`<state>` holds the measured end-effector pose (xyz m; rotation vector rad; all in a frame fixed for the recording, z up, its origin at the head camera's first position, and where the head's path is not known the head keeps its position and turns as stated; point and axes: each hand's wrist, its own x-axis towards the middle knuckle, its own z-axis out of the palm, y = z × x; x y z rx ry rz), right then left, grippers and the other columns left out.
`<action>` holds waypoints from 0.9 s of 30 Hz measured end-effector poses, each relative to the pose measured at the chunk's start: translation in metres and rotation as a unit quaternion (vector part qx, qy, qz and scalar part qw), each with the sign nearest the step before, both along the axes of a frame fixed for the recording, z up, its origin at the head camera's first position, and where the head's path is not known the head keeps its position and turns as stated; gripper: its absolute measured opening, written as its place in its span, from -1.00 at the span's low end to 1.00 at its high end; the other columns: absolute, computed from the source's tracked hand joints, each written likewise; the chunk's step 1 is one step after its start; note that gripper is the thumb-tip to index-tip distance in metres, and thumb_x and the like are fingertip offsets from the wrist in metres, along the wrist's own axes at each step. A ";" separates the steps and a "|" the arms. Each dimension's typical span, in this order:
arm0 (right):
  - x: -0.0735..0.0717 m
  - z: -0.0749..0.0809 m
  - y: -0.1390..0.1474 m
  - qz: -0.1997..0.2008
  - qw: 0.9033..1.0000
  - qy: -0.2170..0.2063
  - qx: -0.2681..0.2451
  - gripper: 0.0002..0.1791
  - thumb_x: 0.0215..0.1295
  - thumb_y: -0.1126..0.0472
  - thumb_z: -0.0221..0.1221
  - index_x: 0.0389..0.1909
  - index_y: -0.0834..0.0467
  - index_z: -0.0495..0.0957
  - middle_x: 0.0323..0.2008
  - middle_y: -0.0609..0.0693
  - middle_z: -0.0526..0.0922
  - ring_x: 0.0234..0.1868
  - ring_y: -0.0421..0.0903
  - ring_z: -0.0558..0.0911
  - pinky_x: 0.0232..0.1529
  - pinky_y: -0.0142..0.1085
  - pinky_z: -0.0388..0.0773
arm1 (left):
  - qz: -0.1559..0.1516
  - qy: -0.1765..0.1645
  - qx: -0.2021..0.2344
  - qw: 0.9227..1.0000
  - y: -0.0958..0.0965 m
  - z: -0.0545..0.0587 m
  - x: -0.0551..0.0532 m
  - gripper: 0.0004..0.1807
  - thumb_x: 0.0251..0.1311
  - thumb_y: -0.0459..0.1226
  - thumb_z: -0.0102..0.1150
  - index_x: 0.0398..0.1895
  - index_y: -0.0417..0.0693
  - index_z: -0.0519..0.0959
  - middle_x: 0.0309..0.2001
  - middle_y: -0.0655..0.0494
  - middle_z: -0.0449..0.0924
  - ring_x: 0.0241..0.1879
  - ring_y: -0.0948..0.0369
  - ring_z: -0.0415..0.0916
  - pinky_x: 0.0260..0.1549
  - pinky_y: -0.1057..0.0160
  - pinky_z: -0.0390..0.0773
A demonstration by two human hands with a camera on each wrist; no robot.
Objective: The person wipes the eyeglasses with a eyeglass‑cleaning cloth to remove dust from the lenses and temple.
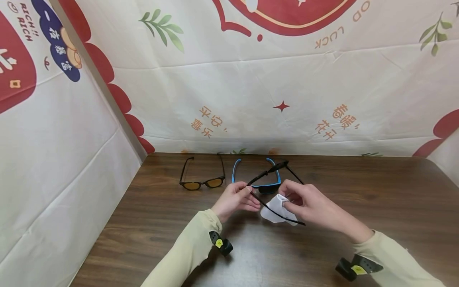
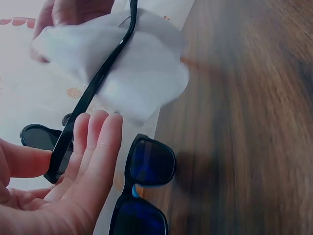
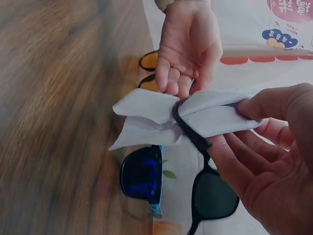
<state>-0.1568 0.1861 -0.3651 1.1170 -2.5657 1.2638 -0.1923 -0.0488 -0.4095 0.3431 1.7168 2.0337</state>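
Note:
My left hand (image 1: 234,200) pinches a pair of black sunglasses (image 2: 93,90) near the hinge, between thumb and fingers. The sunglasses are raised above the table with their temples unfolded. A white cloth (image 3: 146,115) is pinched in my right hand (image 1: 310,204), beside the temple nearest me. That temple crosses in front of the cloth in the left wrist view; whether the cloth touches it I cannot tell. One dark lens (image 3: 215,194) shows close to the right fingers. Behind the hands lies a blue-and-black pair of sunglasses (image 2: 152,161), partly hidden in the head view.
Black-framed glasses with amber lenses (image 1: 202,184) lie unfolded at the back left of the brown wooden table (image 1: 358,199). A white printed cloth backdrop (image 1: 251,87) hangs along the far edge, and another printed sheet (image 1: 64,159) hangs at the left.

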 end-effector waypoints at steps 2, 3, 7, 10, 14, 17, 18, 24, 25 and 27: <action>-0.001 0.000 -0.004 -0.006 1.000 -0.012 0.000 -0.73 0.19 0.48 0.19 -0.28 0.05 0.43 -0.45 -0.19 0.55 -0.42 -0.26 0.59 -0.41 -0.36 0.53 | -0.001 -0.002 -0.004 1.000 0.002 0.000 0.001 -0.71 0.47 -0.40 -0.20 -0.04 -0.60 0.35 -0.37 -0.28 0.62 -0.42 0.12 0.64 -0.20 -0.01 0.61; -0.001 0.000 -0.006 -0.010 1.000 -0.015 -0.001 -0.74 0.19 0.49 0.19 -0.28 0.07 0.43 -0.44 -0.17 0.56 -0.40 -0.25 0.60 -0.39 -0.35 0.55 | -0.002 -0.001 -0.007 1.000 0.004 0.000 0.002 -0.70 0.47 -0.40 -0.19 -0.03 -0.61 0.35 -0.36 -0.31 0.62 -0.42 0.12 0.65 -0.21 0.00 0.62; -0.003 -0.003 -0.014 -0.022 0.999 -0.023 -0.013 -0.75 0.19 0.52 0.18 -0.26 0.13 0.43 -0.36 -0.09 0.60 -0.31 -0.21 0.65 -0.29 -0.31 0.60 | 0.005 0.001 -0.011 1.000 0.007 -0.001 0.004 -0.70 0.46 -0.40 -0.17 -0.05 -0.61 0.38 -0.35 -0.39 0.61 -0.43 0.10 0.66 -0.24 0.01 0.63; -0.004 -0.006 -0.020 -0.028 0.999 -0.024 -0.029 -0.76 0.20 0.54 0.16 -0.25 0.16 0.42 -0.32 -0.03 0.61 -0.26 -0.16 0.67 -0.26 -0.29 0.62 | 0.012 -0.001 -0.003 1.000 0.010 -0.003 0.005 -0.73 0.45 -0.41 -0.16 -0.09 -0.57 0.42 -0.38 -0.40 0.61 -0.45 0.09 0.65 -0.28 0.02 0.64; -0.005 -0.009 -0.025 -0.045 0.998 -0.019 -0.042 -0.75 0.20 0.54 0.15 -0.24 0.17 0.41 -0.32 -0.03 0.61 -0.30 -0.17 0.67 -0.33 -0.32 0.59 | 0.009 -0.002 0.005 1.000 0.012 -0.005 0.007 -0.75 0.45 -0.41 -0.15 -0.13 -0.51 0.45 -0.39 -0.41 0.61 -0.47 0.09 0.66 -0.29 0.00 0.64; -0.005 -0.010 -0.028 -0.058 0.997 -0.020 -0.042 -0.77 0.22 0.52 0.14 -0.21 0.18 0.40 -0.34 -0.06 0.60 -0.36 -0.22 0.64 -0.39 -0.35 0.54 | 0.007 0.003 0.009 1.000 0.013 -0.005 0.008 -0.74 0.45 -0.41 -0.16 -0.13 -0.53 0.46 -0.39 -0.43 0.60 -0.46 0.06 0.67 -0.29 -0.02 0.63; -0.005 -0.010 -0.028 -0.062 0.997 -0.021 -0.043 -0.77 0.23 0.51 0.14 -0.20 0.18 0.39 -0.35 -0.07 0.60 -0.38 -0.23 0.63 -0.41 -0.36 0.52 | 0.007 0.004 0.010 1.000 0.014 -0.005 0.009 -0.73 0.45 -0.41 -0.17 -0.12 -0.54 0.46 -0.39 -0.44 0.60 -0.46 0.04 0.67 -0.29 -0.02 0.63; -0.006 -0.011 -0.031 -0.074 0.996 -0.020 -0.055 -0.77 0.25 0.52 0.11 -0.16 0.20 0.39 -0.29 -0.03 0.63 -0.35 -0.20 0.65 -0.36 -0.35 0.54 | 0.001 0.003 0.011 1.000 0.015 -0.004 0.011 -0.71 0.46 -0.41 -0.22 -0.12 -0.55 0.45 -0.39 -0.46 0.59 -0.47 0.03 0.66 -0.27 -0.09 0.61; -0.006 -0.012 -0.031 -0.073 0.995 -0.021 -0.057 -0.78 0.26 0.52 0.11 -0.16 0.21 0.39 -0.28 -0.01 0.63 -0.33 -0.19 0.66 -0.36 -0.34 0.55 | -0.001 0.003 0.010 1.000 0.016 -0.003 0.011 -0.71 0.46 -0.41 -0.22 -0.11 -0.55 0.45 -0.39 -0.45 0.59 -0.47 0.03 0.66 -0.27 -0.09 0.61; -0.007 -0.013 -0.030 -0.068 0.995 -0.024 -0.062 -0.78 0.27 0.53 0.09 -0.15 0.23 0.38 -0.27 0.01 0.63 -0.31 -0.18 0.66 -0.34 -0.34 0.56 | -0.001 0.001 0.007 1.000 0.016 -0.003 0.011 -0.71 0.46 -0.41 -0.22 -0.11 -0.53 0.45 -0.41 -0.40 0.60 -0.47 0.05 0.66 -0.26 -0.09 0.61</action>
